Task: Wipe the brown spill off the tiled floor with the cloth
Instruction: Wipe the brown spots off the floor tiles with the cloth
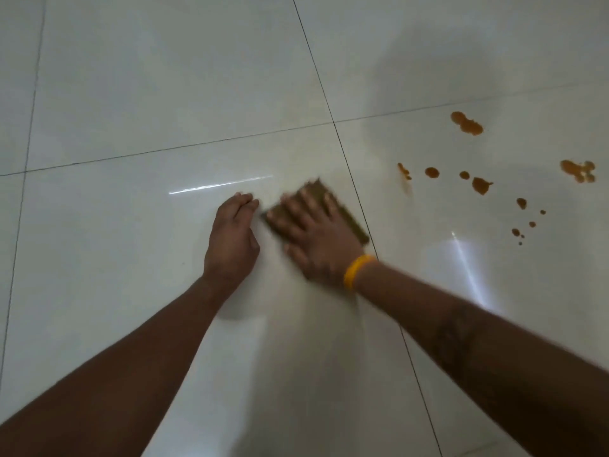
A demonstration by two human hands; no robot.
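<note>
- The folded olive-brown cloth (342, 212) lies flat on the floor just right of the frame's centre, its right edge beside a dark grout line; it is motion-blurred, so its weave and exact outline are hard to make out.
- Most of the cloth is hidden under the right hand (316, 235), which rests on it palm down with its fingers (306, 199) spread and straight, pressing rather than gripping; only the far corner and the right strip of the cloth show.
- A yellow rubber wristband (357, 270) circles the right wrist; a dark mark on that forearm is too dim to read.
- The left hand (232, 239) rests on the floor just left of the cloth, apart from it, its fingers (245, 201) loosely bent and holding nothing.
- The brown-orange spill (481, 184) lies as scattered blots and small drops on the next tile, at the right of the frame, well apart from the cloth and across the grout line; the rightmost blots sit near the frame's edge.
- The glossy white tiled floor (164, 94) fills the view, with bright glare streaks near the hands and at lower right.
- Both forearms are cut off by the lower edge.
</note>
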